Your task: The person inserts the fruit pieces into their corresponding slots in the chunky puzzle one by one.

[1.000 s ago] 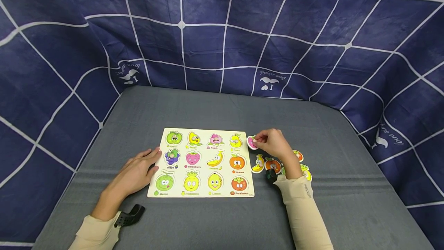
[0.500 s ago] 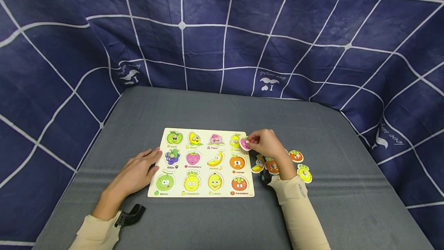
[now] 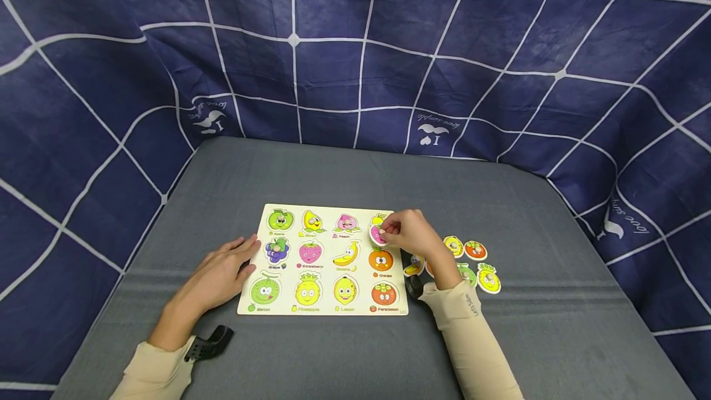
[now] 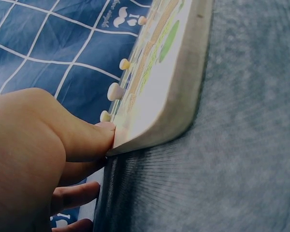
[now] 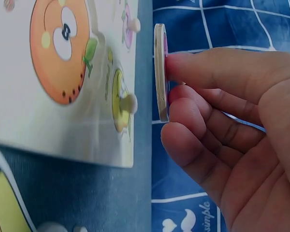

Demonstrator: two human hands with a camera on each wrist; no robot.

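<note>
A cream fruit puzzle board (image 3: 363,292) lies on the grey table. My left hand (image 3: 219,273) rests flat at its left edge, the thumb (image 4: 94,140) touching the board's edge in the left wrist view. My right hand (image 3: 413,233) pinches a pink strawberry puzzle piece (image 3: 376,236) between thumb and fingertips. In the right wrist view this piece (image 5: 160,72) appears edge-on, apart from the board's surface; its knob is hidden by the fingers. It overlaps the pear piece (image 5: 120,99) in the head view. Knobbed apple (image 3: 280,220), peach (image 3: 347,223) and grape (image 3: 276,250) pieces sit in the board.
Right of the board lie several loose pieces: a banana (image 3: 413,265), a lemon (image 3: 453,246), a persimmon (image 3: 475,250), a melon (image 3: 468,274) and a pineapple (image 3: 489,278). My right forearm partly covers them. A dark blue checked cloth (image 3: 333,73) hangs behind the table.
My right hand has carried the strawberry piece leftward, from beside the board's right edge to above its upper right part. My left hand has stayed in place.
</note>
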